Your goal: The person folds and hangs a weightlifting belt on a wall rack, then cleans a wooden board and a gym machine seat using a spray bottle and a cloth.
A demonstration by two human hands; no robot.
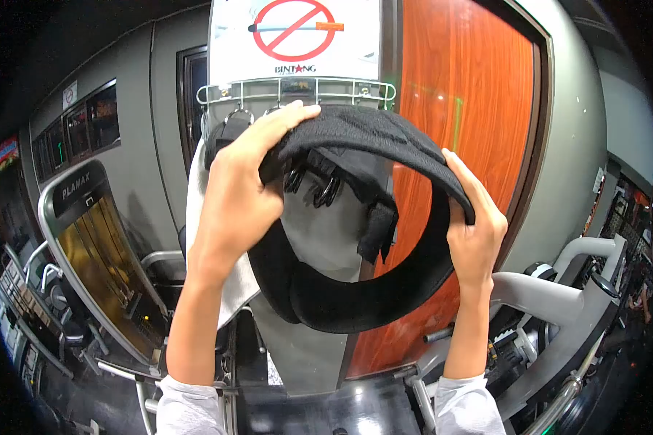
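A wide black padded belt, probably a weightlifting belt (363,301), is bent into a loop in front of me at about chest height. My left hand (243,188) grips its upper left part, thumb below and fingers over the top edge. On the right, my right hand (475,228) pinches the belt's edge between thumb and fingers. Through the loop I see black straps (377,228) and dark metal clips (323,190). Behind the belt's top is a white wire hook rack (334,93) on the wall. Whether the belt touches a hook is hidden.
A no-smoking sign (294,36) is above the rack. A reddish wooden door (479,94) stands to the right. Gym machines flank me: a PLAMAX unit (101,254) at left and a thick white frame (544,299) at right. White cloth (236,293) hangs below the rack.
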